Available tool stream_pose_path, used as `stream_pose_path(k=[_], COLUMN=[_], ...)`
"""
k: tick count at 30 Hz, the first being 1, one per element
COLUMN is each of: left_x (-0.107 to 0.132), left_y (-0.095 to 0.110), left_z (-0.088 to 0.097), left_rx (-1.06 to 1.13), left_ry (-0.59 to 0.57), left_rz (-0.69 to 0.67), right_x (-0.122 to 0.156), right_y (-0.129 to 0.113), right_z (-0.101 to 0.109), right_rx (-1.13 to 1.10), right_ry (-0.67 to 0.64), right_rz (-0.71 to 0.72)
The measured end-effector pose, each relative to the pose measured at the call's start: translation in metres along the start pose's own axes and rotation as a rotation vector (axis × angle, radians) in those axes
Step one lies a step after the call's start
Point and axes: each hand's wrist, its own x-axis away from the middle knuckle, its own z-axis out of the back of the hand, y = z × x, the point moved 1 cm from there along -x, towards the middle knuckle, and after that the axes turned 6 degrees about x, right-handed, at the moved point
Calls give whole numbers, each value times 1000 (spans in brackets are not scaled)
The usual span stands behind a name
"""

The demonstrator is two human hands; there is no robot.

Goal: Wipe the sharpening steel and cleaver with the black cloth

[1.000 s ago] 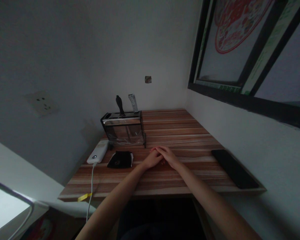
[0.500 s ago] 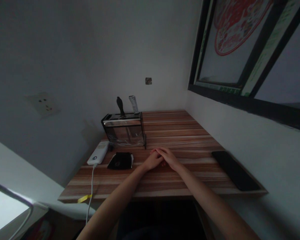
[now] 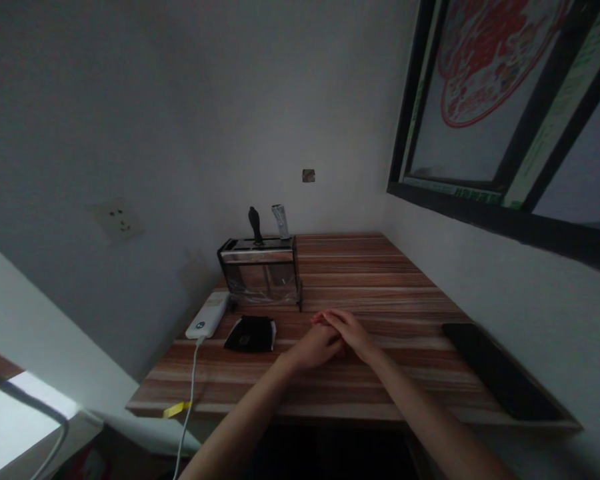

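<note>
My left hand (image 3: 316, 347) and my right hand (image 3: 353, 332) rest folded together on the wood-patterned table (image 3: 375, 297). The right one lies partly over the left, and their fingers overlap. Both look closed, and no object shows in them. Some of the left fingers are hidden beneath the right hand. To the left of my hands lies a flat black pouch-like thing (image 3: 251, 335) with pale edges. Behind that stands a knife block with clear sides (image 3: 260, 277), where a black handle (image 3: 255, 225) and a silvery handle (image 3: 281, 221) stick up.
A white power bank (image 3: 209, 316) with a white cable (image 3: 193, 383) lies at the left. A yellow tag (image 3: 176, 409) hangs near the front edge. At the right edge lies a black phone-like slab (image 3: 497, 367). Walls rise behind and beside the table, with a socket (image 3: 117, 221) and a framed window (image 3: 480, 147).
The camera view has tilted up and shifted slightly left, so everything appears lower and further right. My hands remain folded together on the table.
</note>
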Motion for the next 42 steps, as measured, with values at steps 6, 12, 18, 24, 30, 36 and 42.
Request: stream_pose_path(k=[6,12,18,24,30,36,42], left_x=[42,107,123,92,73,68,65], left_y=[22,-7,-46,-56,-63,-66,-74], left_z=[62,158,229,258,273,283,286], left_rx=[-41,-73,-87,25,168,269,336], left_ry=[199,706,1002,830,624,486,426], left_rz=[-2,43,62,68,148,259,304], right_x=[-2,-14,-52,-106,-146,-166,-172], right_y=[-15,-26,-23,-13,-10,-15,-13], right_z=[17,38,34,13,2,-5,-7], right_rx=[55,-12,50,129,134,64,8], right_ry=[9,-38,-68,-14,0,-80,-117], right_rz=[44,34,70,122,117,135,135])
